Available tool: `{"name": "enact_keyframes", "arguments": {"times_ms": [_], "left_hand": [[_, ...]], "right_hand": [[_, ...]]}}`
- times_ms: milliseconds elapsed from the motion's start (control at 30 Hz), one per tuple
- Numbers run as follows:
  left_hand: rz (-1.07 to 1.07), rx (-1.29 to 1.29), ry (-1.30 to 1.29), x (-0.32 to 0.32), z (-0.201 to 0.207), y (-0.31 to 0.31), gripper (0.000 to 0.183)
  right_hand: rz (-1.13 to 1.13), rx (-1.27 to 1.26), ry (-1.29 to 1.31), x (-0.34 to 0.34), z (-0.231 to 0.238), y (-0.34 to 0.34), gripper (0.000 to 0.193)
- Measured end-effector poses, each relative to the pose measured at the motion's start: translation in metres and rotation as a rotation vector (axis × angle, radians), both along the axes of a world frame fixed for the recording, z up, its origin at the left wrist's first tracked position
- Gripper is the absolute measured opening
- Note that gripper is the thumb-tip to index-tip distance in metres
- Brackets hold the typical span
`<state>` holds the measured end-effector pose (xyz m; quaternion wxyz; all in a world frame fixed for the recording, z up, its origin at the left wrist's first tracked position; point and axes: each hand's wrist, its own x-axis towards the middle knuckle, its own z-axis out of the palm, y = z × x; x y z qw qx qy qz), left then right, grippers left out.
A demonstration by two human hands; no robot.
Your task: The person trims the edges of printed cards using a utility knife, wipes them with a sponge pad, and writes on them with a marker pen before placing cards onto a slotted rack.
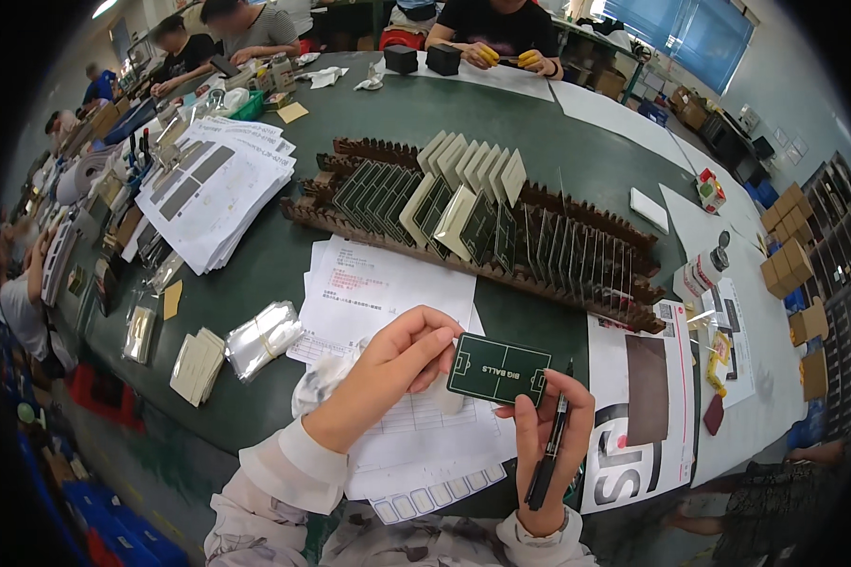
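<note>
A dark green card point(499, 370) with white pitch-like lines is held up in front of me between both hands. My left hand point(388, 364) pinches its left end between thumb and fingers. The lower right corner rests in the fingers of my right hand point(560, 425), which also keeps a black marker pen point(545, 465) upright against the palm. Beyond my hands stands a long brown toothed rack point(304, 214). Upright dark green cards point(376, 196) and cream cards point(473, 168) fill its slots. Under my left wrist lies a crumpled white cloth point(320, 383).
Printed sheets point(388, 283) lie beneath my hands on the green table point(227, 416). To the left are bagged card packs point(263, 340), a cream card stack point(198, 367) and a paper pile point(222, 194). At right stands a white bottle point(700, 272). Across the table, a person wears yellow finger covers point(487, 55).
</note>
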<state>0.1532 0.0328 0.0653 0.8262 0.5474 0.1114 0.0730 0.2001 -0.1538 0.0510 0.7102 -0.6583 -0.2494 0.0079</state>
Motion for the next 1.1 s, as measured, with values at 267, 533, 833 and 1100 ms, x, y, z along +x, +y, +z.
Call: {"name": "enact_keyframes", "arguments": {"times_ms": [267,533,833,1100], "left_hand": [[0.0,-0.007,-0.001,-0.0037,-0.0005,-0.0023,0.015],[0.002,-0.002,-0.003,-0.0025,-0.0026,-0.0033,0.015],[0.019,-0.021,0.008,-0.0038,-0.0018,-0.004,0.014],[-0.006,-0.007,0.022,-0.0019,-0.0062,-0.0036,0.015]], "right_hand": [[-0.005,0.005,-0.018,-0.0016,-0.0017,-0.0001,0.037],[-0.037,-0.005,-0.011,-0.002,-0.0027,0.0022,0.035],[-0.035,-0.013,-0.011,-0.0027,-0.0034,0.0032,0.032],[-0.017,-0.02,-0.004,-0.0027,-0.0022,0.0036,0.032]]}}
